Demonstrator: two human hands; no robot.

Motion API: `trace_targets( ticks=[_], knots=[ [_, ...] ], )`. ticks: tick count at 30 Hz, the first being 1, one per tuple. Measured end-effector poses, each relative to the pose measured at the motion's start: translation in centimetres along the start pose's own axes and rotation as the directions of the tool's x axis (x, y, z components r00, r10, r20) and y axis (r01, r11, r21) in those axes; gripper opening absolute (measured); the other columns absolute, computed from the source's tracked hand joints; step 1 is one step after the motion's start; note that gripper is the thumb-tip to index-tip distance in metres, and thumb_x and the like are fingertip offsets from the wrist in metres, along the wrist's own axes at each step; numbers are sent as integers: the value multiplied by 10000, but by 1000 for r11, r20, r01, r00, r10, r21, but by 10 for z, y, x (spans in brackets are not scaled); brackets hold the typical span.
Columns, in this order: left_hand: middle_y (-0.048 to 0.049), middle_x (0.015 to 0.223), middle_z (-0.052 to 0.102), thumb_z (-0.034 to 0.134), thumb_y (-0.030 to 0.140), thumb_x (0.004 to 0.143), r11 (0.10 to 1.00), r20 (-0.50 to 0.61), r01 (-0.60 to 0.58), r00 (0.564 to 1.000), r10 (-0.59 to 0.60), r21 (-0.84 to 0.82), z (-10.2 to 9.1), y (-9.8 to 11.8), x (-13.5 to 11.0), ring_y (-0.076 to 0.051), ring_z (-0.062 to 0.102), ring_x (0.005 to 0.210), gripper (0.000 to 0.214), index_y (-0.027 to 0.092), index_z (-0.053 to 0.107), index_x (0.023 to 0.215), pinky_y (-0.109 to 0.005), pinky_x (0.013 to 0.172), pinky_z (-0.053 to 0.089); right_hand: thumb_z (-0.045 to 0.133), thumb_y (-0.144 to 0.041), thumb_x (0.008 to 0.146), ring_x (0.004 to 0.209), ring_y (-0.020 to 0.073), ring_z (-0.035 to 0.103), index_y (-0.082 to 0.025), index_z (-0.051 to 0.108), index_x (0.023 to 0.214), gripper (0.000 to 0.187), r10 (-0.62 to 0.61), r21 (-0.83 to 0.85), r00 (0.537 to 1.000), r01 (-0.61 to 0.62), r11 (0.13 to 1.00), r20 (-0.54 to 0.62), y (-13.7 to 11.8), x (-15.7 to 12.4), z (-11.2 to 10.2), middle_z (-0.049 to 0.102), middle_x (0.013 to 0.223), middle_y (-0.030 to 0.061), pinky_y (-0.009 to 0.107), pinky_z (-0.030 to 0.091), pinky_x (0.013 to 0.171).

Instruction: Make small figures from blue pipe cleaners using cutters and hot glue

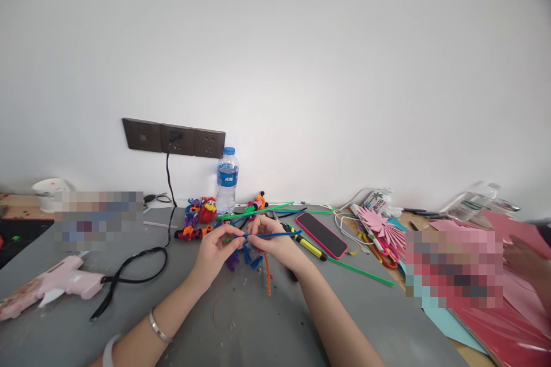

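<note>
The pipe cleaner [279, 234] between the fingertips is solid blue, the tabletop [241, 327] plain gray. One fuzzy figure [192, 213] mixes purple, blue and orange; another figure [209, 210] is red and yellow. The phone [322, 235] is black edged in hot pink, the water bottle [227, 180] clear with blue cap and blue-and-white label, the glue gun [64, 281] pale pink.

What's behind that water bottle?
Behind the bottle is the white wall, with a dark socket panel ending near the blue cap. Whatever sits directly behind the label is covered, so I can't tell.
</note>
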State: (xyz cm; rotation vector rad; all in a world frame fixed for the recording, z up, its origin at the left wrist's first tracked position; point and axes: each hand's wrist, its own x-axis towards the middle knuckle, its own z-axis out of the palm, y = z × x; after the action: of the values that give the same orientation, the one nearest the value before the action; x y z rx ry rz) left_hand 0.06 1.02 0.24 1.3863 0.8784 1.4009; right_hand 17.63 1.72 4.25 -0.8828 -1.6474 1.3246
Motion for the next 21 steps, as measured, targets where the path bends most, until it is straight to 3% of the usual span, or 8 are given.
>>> trace_targets(
  ticks=[8, 14, 21],
  knots=[
    [-29, 665, 679, 745, 365, 707, 999, -1, 40, 999, -40, 26, -3, -2, 2, -162, 640, 613, 204, 168, 717, 753, -278, 622, 549, 738, -431, 767, 632, 120, 504, -195, 566, 748, 293, 47, -22, 999, -47, 999, 13, -5, -2, -5, 569, 735, -9, 227, 407, 544],
    [-7, 683, 640, 744, 376, 696, 996, -18, 84, 996, -84, 5, -2, 3, 4, -156, 638, 635, 216, 172, 675, 717, -269, 638, 539, 743, -421, 773, 718, 157, 603, -204, 651, 817, 239, 13, -22, 1000, -13, 1000, 15, -2, -1, -9, 625, 790, 11, 267, 482, 636],
    [-13, 714, 637, 770, 403, 653, 986, 5, 159, 987, -159, -50, 1, 7, 2, -143, 618, 618, 268, 166, 659, 712, -279, 631, 563, 712, -397, 817, 744, 153, 592, -204, 662, 850, 201, 0, 50, 996, -4, 999, 89, 3, -1, -11, 601, 829, 11, 284, 478, 705]
  ],
)
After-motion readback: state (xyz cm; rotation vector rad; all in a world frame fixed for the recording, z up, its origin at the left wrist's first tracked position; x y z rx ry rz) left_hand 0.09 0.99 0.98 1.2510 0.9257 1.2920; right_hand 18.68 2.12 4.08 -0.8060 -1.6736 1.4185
